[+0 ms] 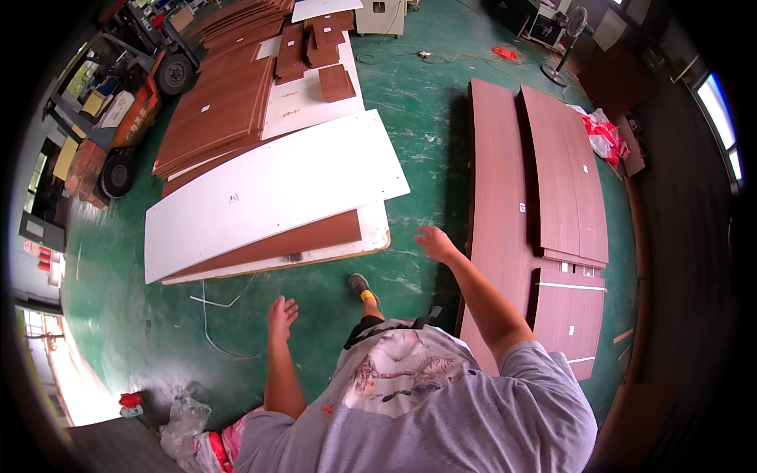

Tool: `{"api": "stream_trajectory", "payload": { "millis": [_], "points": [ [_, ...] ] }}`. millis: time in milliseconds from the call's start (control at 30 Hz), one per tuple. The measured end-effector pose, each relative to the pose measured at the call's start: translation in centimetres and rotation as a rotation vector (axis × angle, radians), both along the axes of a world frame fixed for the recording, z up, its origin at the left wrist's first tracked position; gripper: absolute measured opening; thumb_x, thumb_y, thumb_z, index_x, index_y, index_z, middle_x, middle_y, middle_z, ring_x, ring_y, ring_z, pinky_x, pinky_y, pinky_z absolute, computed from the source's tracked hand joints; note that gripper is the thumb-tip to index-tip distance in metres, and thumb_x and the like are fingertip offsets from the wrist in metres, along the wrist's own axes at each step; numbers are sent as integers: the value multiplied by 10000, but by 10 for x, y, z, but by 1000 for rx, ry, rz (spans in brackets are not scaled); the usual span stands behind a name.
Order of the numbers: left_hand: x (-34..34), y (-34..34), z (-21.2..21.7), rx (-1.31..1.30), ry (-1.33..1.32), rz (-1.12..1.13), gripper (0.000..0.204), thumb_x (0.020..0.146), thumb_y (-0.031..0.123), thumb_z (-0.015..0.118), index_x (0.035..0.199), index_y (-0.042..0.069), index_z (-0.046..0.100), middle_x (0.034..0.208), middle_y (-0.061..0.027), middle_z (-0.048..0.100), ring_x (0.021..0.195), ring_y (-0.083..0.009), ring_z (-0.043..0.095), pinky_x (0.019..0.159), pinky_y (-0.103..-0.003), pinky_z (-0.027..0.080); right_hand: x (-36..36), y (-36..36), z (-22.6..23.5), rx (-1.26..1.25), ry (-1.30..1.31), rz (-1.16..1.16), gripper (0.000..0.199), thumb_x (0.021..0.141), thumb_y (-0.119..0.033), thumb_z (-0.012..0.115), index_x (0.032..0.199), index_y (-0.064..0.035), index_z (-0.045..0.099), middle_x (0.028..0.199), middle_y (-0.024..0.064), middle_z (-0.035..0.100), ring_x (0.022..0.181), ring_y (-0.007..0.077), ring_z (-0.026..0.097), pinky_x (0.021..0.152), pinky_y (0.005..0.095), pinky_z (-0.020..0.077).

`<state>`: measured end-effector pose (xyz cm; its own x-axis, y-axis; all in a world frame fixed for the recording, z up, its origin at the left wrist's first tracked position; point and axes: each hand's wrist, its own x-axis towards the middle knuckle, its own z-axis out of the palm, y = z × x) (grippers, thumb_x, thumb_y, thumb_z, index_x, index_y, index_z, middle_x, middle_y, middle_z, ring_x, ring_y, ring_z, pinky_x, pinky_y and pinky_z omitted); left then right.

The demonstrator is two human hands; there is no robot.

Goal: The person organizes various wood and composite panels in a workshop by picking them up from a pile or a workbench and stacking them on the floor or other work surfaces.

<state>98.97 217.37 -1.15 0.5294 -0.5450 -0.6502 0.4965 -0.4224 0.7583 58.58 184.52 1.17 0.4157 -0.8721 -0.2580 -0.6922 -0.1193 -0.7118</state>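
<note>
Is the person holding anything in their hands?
No, nothing is held. The left hand is open above the green floor. The right hand is open too, between the white board and the brown boards.

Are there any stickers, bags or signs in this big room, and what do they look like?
Small white stickers: square tags on the brown boards, right of the right hand.
Red and white plastic bag: crumpled, far right, beside the boards.
Clear plastic bag: crumpled on the green floor, lower left, below the left hand.
Small red bottle: next to that bag.
</note>
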Motion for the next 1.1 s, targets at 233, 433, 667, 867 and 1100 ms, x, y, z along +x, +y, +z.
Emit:
{"api": "stream_trajectory", "payload": {
  "millis": [233, 433, 667, 867, 1100],
  "points": [
    [117, -156, -38, -51, 217, 283, 909, 898, 584, 524, 1472, -12, 147, 1355, -223, 471, 1131, -341, 554, 959, -423, 461, 63, -108, 0, -44, 178, -173, 705, 842, -400, 637, 1342, 49, 423, 1342, 261, 476, 1256, 370, 464, 1047, 405, 386],
    [178, -204, -61, 79, 340, 343, 721, 865, 635, 538, 1284, 55, 449, 1181, -142, 574, 1052, -288, 584, 891, -432, 500, 114, -167, -32, 113, 272, -262, 912, 794, -463, 682, 1417, 61, 269, 1360, 271, 454, 1238, 383, 481, 1026, 409, 406],
    [142, -231, -65, 104, 188, 420, 499, 887, 498, 617, 1170, 94, 541, 929, -77, 634, 814, -228, 633, 701, -378, 549, 78, -215, -84, 406, -20, -256, 555, 820, -341, 717, 1186, 51, 576, 1034, 149, 671, 909, 241, 654, 812, 344, 507],
    [49, -164, -46, 56, 351, 256, 509, 918, 486, 575, 1179, 52, 522, 951, -67, 629, 836, -232, 628, 731, -416, 540, -31, -176, -57, 970, -60, -259, 415, 819, -263, 739, 1124, -2, 632, 972, 70, 676, 832, 148, 644, 711, 284, 505],
    [27, -138, -60, -291, 408, 599, 623, 960, 536, 441, 1387, 85, 389, 1353, -90, 478, 1211, -278, 478, 1003, -460, 407, -85, -175, -47, 728, -142, -610, 689, 811, -565, 666, 1161, 25, 601, 1009, 119, 664, 908, 230, 649, 773, 351, 522]
  ]
}}
